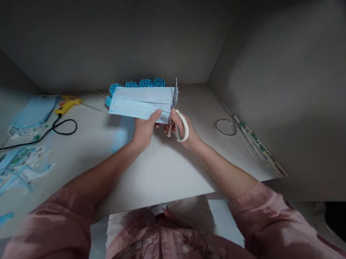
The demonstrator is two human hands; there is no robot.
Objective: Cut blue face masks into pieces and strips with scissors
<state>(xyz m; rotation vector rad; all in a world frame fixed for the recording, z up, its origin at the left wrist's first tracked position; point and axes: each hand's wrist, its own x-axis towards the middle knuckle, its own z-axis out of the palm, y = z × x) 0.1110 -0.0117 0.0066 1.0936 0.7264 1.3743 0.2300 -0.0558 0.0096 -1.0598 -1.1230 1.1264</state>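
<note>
A pale blue pleated face mask (pixel 140 101) is held up over the table, its ear loops not visible. My left hand (pixel 146 129) grips its lower edge, thumb on top. White-handled scissors (pixel 182 126) are in my right hand (pixel 188 132), fingers through the handles. Their blades point away from me and lie across the mask's right end. Behind the mask stand several blue rolled rosettes (pixel 146 83), partly covered by it. Another light blue sheet (pixel 121 135) lies on the table beneath my left hand.
A yellow glue gun (pixel 68 103) with a black cord lies at the left, by a stack of masks (pixel 32 115). Cut blue strips (pixel 11 175) spread at the near left. A ring (pixel 225 127) and thin sticks (pixel 259 145) lie at the right. Walls enclose the table.
</note>
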